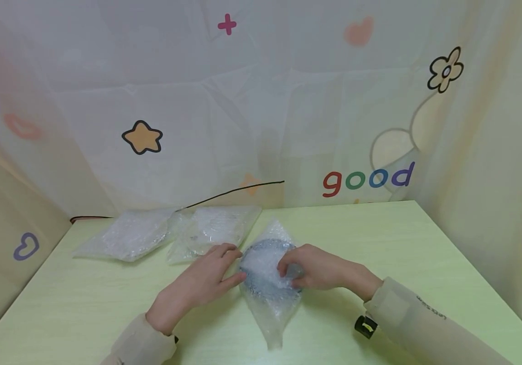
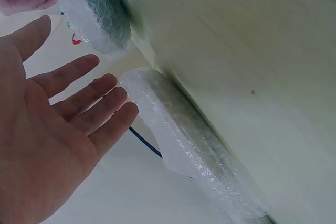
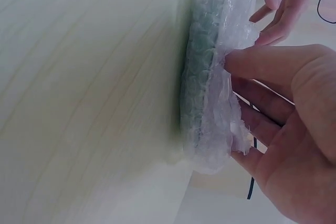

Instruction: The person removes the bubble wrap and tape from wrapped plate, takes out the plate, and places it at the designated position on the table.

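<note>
A round, blue-green item wrapped in bubble wrap (image 1: 265,299) lies on the table in front of me, its wrap drawn to points at both ends. The kind of item is hidden by the wrap. My right hand (image 1: 318,268) is on its right side, with curled fingers and thumb pinching the loose wrap (image 3: 223,103) on top. To its left is my left hand (image 1: 206,276), fingers spread and extended. In the left wrist view this palm (image 2: 47,135) holds nothing, and its fingertips are apart from the wrapped item (image 2: 100,11).
Two more bubble-wrapped packages, one far left (image 1: 133,234) and one beside it (image 1: 215,228), lie at the back of the light-green table (image 1: 393,253). A printed curtain (image 1: 183,111) hangs behind and at both sides. A dark band (image 1: 366,327) shows below the right sleeve.
</note>
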`<state>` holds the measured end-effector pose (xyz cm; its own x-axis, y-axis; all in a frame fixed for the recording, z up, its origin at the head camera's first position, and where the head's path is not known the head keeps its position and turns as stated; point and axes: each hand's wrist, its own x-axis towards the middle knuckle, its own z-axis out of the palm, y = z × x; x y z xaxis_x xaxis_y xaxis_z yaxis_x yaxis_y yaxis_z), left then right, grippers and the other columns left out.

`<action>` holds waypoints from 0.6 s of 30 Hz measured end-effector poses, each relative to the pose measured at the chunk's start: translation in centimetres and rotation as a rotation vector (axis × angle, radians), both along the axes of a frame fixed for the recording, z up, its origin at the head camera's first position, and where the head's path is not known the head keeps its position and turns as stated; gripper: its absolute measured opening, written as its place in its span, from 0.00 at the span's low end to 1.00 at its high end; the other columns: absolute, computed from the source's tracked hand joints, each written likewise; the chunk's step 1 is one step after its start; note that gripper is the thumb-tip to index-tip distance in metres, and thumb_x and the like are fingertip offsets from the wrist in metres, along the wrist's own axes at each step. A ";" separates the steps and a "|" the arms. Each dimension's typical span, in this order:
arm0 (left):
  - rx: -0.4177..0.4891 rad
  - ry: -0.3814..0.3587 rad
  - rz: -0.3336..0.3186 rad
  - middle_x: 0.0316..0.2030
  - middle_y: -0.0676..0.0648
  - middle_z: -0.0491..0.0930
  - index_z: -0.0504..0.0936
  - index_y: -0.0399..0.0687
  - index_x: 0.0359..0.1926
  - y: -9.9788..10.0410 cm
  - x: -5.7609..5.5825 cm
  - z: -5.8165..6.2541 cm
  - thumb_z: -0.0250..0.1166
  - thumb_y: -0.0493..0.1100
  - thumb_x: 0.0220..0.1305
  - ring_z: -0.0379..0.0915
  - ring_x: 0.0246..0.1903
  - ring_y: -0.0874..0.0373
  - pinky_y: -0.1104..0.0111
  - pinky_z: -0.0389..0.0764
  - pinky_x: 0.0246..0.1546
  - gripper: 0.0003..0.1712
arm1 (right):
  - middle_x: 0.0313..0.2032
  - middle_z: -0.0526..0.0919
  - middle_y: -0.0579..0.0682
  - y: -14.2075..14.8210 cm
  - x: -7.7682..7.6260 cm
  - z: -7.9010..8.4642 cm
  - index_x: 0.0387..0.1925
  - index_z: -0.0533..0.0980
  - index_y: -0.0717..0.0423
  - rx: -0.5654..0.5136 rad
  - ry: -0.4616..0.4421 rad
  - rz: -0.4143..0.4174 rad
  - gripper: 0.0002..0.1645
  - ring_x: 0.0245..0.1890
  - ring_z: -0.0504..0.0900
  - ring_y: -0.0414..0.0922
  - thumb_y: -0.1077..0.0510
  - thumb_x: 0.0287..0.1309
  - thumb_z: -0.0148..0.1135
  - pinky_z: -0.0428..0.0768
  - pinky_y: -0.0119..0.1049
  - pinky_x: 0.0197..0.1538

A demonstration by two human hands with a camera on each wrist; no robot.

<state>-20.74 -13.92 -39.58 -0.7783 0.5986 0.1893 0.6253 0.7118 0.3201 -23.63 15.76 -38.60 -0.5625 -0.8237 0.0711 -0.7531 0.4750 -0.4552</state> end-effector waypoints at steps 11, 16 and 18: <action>-0.015 -0.039 -0.015 0.67 0.31 0.68 0.75 0.30 0.65 0.2 0.0 0.1 0.62 0.54 0.76 0.64 0.68 0.37 0.46 0.69 0.66 0.32 | 0.44 0.86 0.41 -0.2 0.2 0.2 0.45 0.85 0.54 0.033 -0.030 -0.003 0.18 0.48 0.82 0.40 0.73 0.54 0.71 0.81 0.40 0.56; -0.014 -0.033 -0.028 0.67 0.31 0.68 0.76 0.30 0.64 0.4 -0.1 -0.1 0.62 0.54 0.75 0.64 0.67 0.37 0.46 0.70 0.65 0.32 | 0.45 0.86 0.41 -0.2 0.2 0.2 0.45 0.85 0.53 0.037 -0.021 0.001 0.18 0.48 0.82 0.40 0.73 0.55 0.70 0.81 0.39 0.56; -0.004 -0.033 -0.045 0.67 0.31 0.68 0.76 0.30 0.65 0.6 -0.1 -0.1 0.63 0.53 0.75 0.64 0.68 0.37 0.47 0.70 0.66 0.32 | 0.44 0.86 0.41 -0.2 0.2 0.1 0.45 0.85 0.53 0.035 -0.015 0.006 0.18 0.48 0.82 0.40 0.72 0.55 0.70 0.81 0.39 0.56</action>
<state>-20.84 -13.33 -39.70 -0.7563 0.6339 0.1619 0.6460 0.6844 0.3380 -23.45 15.58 -38.46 -0.5587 -0.8287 0.0338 -0.7490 0.4867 -0.4497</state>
